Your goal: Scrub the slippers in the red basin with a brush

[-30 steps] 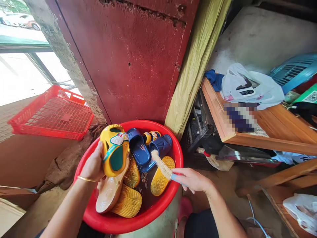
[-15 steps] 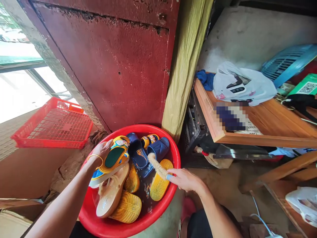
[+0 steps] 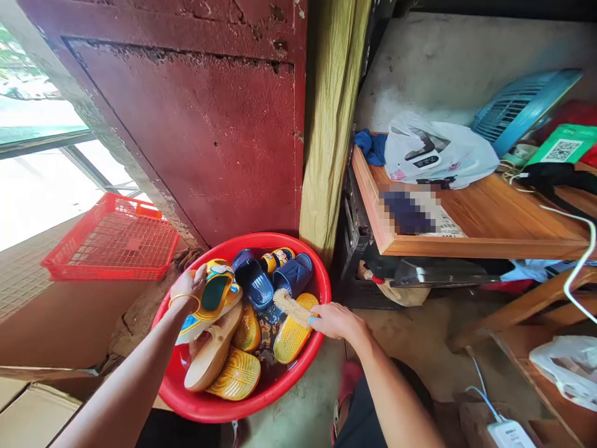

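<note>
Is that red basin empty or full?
Not empty: the red basin holds yellow slippers, blue slippers and water; how deep, I cannot tell.

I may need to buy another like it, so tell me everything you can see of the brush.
The brush has a long, narrow head of short cream bristles and a light-blue handle, mostly hidden in the right hand. It slants over the red tub, its tip ahead and to the left, by a navy slipper. The head crosses above part of a yellow slipper; whether it touches either is unclear.
</note>
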Demonstrator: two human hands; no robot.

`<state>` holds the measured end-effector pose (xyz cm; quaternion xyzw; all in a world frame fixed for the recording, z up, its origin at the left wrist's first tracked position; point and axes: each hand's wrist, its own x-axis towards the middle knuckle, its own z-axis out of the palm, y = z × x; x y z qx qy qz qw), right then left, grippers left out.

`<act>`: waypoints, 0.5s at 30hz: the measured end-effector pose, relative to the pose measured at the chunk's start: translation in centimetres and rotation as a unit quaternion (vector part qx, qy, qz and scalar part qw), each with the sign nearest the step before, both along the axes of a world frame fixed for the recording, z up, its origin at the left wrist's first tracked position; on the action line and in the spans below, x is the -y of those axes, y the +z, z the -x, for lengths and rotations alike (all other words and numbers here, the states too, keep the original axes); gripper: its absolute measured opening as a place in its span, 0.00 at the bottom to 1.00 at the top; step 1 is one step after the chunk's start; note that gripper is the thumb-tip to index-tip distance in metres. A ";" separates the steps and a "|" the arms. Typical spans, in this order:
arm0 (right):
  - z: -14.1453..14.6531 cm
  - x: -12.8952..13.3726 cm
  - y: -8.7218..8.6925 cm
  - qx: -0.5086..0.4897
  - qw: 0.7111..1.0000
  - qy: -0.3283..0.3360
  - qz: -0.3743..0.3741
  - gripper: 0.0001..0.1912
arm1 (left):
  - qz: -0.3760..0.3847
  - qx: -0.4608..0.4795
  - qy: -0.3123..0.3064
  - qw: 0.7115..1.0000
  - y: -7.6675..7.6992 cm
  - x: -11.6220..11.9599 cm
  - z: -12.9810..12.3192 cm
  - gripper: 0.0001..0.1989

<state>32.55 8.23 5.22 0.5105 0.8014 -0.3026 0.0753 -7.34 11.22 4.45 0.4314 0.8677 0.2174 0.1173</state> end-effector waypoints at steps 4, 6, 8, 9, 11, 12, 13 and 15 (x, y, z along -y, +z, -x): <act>-0.2 0.0 -0.7 -0.004 1.000 -0.014 0.004 0.16 | -0.060 -0.149 -0.063 0.985 0.6 0.8 -1.6 0.34; -0.3 0.2 -0.9 -0.019 1.000 -0.019 0.006 0.16 | -0.095 -0.234 -0.199 0.947 -0.3 2.3 -2.2 0.29; -0.5 0.4 -1.1 -0.040 0.999 -0.026 0.012 0.17 | -0.077 -0.266 -0.364 0.889 -2.1 4.4 -2.7 0.23; -0.6 0.5 -1.2 -0.052 0.998 -0.031 0.016 0.18 | -0.050 -0.265 -0.433 0.860 -3.1 5.4 -2.9 0.21; -0.8 0.9 -1.5 -0.081 0.995 -0.046 0.021 0.19 | -0.015 -0.260 -0.455 0.852 -4.9 6.9 -3.2 0.23; -0.9 1.2 -1.7 -0.097 0.993 -0.056 0.020 0.20 | -0.005 -0.250 -0.441 0.862 -5.6 7.4 -3.2 0.24; -0.9 1.5 -1.9 -0.113 0.991 -0.069 0.016 0.21 | 0.002 -0.237 -0.422 0.875 -6.1 7.5 -3.2 0.26; -0.9 2.6 -2.5 -0.142 0.985 -0.096 -0.003 0.21 | 0.008 -0.205 -0.388 0.899 -6.5 7.2 -3.1 0.27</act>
